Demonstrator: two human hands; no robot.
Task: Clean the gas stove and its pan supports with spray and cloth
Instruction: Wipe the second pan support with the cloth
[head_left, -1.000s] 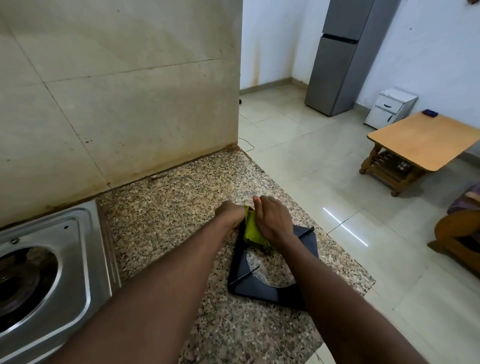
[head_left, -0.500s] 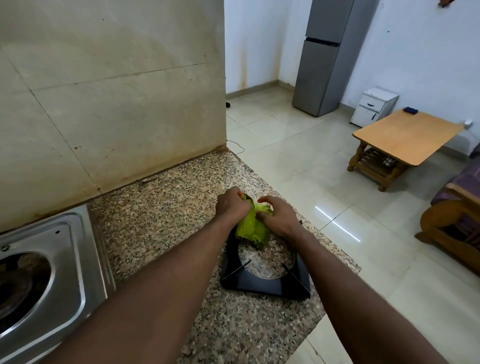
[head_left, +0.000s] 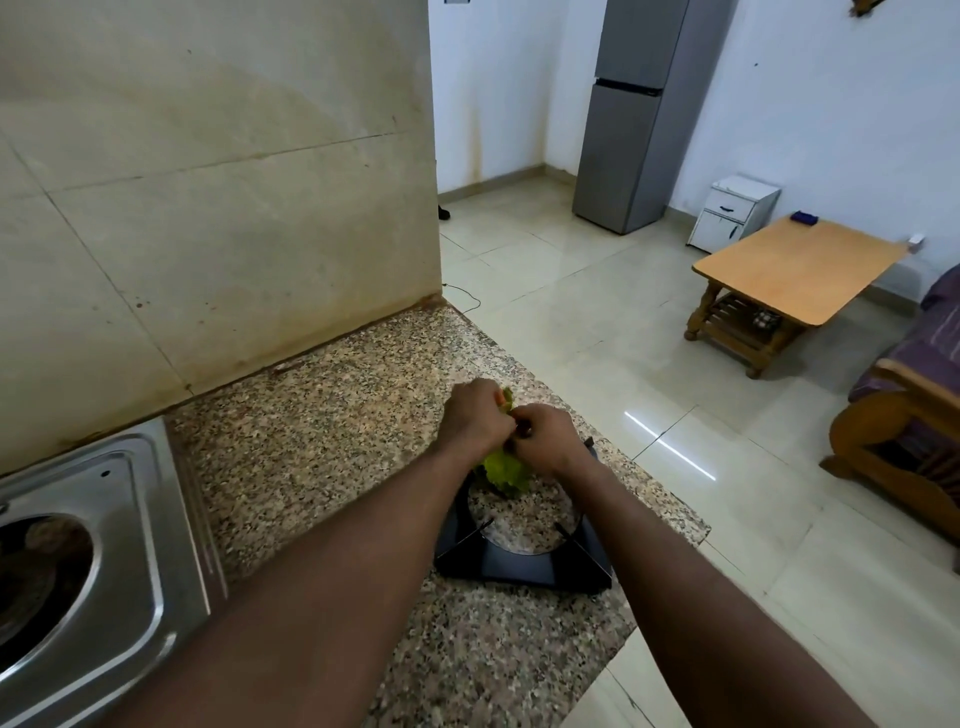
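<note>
Lit softly and evenly, moderately bright, with no hard shadows, only faint, diffuse shading on the tabletop (head_left: 322, 415). Shows a thin white streak of glare on the glossy floor (head_left: 670, 447) and a dull sheen on the steel stove (head_left: 130, 545). Bends toward the edges: fridge (head_left: 639, 119) leaning, wall (head_left: 208, 182) seams slanting. Looks mostly sharp, slightly soft at the left hand (head_left: 475, 421) and right hand (head_left: 545, 436).

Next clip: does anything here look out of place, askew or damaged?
The pan support lies off the stove, on the counter near its open edge, which fits the cleaning. The left hand and right hand grip the cloth over it. Brownish stains line the foot of the wall. No spill or damage shows.
</note>
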